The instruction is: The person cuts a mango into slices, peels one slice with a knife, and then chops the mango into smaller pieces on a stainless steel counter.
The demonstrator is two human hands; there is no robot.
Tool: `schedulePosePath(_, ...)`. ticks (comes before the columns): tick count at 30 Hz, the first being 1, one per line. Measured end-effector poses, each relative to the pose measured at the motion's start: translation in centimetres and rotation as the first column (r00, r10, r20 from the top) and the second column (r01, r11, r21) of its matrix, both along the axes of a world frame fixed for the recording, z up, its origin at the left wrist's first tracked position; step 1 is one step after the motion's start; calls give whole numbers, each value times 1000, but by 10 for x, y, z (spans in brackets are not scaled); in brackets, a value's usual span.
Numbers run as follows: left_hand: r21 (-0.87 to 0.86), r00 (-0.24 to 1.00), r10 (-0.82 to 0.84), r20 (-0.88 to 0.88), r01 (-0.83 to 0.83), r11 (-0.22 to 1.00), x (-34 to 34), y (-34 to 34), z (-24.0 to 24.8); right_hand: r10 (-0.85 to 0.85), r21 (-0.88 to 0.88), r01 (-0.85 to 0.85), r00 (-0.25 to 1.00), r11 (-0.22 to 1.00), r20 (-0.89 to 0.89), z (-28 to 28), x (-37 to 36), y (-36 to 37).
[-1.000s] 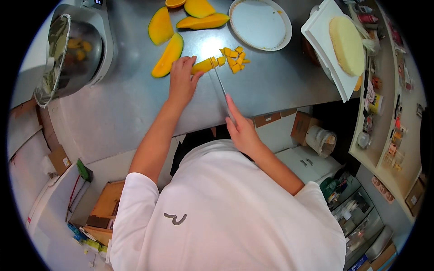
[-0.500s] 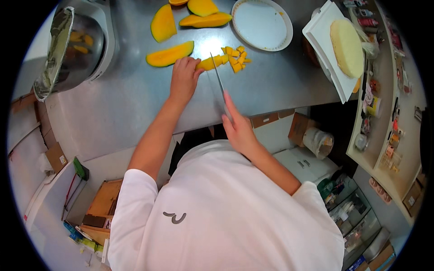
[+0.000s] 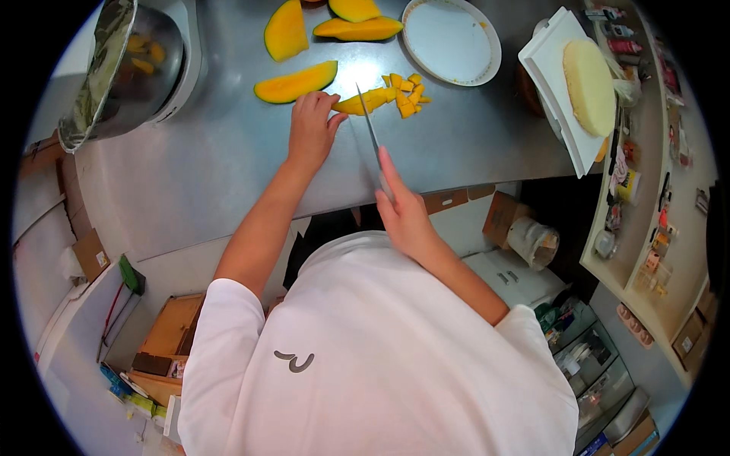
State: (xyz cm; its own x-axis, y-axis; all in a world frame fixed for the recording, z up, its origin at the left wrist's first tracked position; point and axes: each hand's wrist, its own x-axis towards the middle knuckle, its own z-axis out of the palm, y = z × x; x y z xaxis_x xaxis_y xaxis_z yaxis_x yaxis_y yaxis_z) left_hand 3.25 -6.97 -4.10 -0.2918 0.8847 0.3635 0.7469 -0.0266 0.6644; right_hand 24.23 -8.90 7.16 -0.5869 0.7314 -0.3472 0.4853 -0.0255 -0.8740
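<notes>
The left hand (image 3: 312, 129) is nearly closed, its curled fingers on the far side and its thumb on the near side of one end of a peeled mango strip (image 3: 361, 102). It is clamped on that end, as far as the small view of the fingertips shows. The strip lies on the metal table (image 3: 220, 182), running out to the right of this hand.

The right hand (image 3: 404, 213) is closed around the handle of a knife (image 3: 368, 120), with a finger stretched along it toward the blade. The blade points away from that hand and crosses the strip just right of the left fingertips; whether its edge has gone into the flesh, I cannot tell.

Small mango cubes (image 3: 408, 97) sit in a loose pile beyond the right hand, by the strip's far end. A mango slice (image 3: 295, 82) with green skin lies just beyond the left hand, and more slices (image 3: 357, 29) lie farther out. A white plate (image 3: 450, 42) rests beyond the right hand, past the cubes.
</notes>
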Motion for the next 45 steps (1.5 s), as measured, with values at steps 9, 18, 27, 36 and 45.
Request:
schedulePosePath(9,9,1000,-9,17,9,1000,-1,-1,-10,59,-193,-19,977,981,204,-33,0,-2)
schedulePosePath(18,39,997,-14,82,11,999,-3,-2,-10,25,144,-23,1000,989,-13,-46,-12,-4)
schedulePosePath(27,12,1000,-11,28,11,1000,-3,0,-11,51,-144,-30,988,989,143,-37,8,-3)
schedulePosePath(36,-163,994,-96,-59,85,983,15,3,7,-91,167,83,995,982,41,-30,31,6)
schedulePosePath(45,-154,996,-86,-22,82,985,43,40,4,-123,-125,144,980,982,159,-22,53,1)
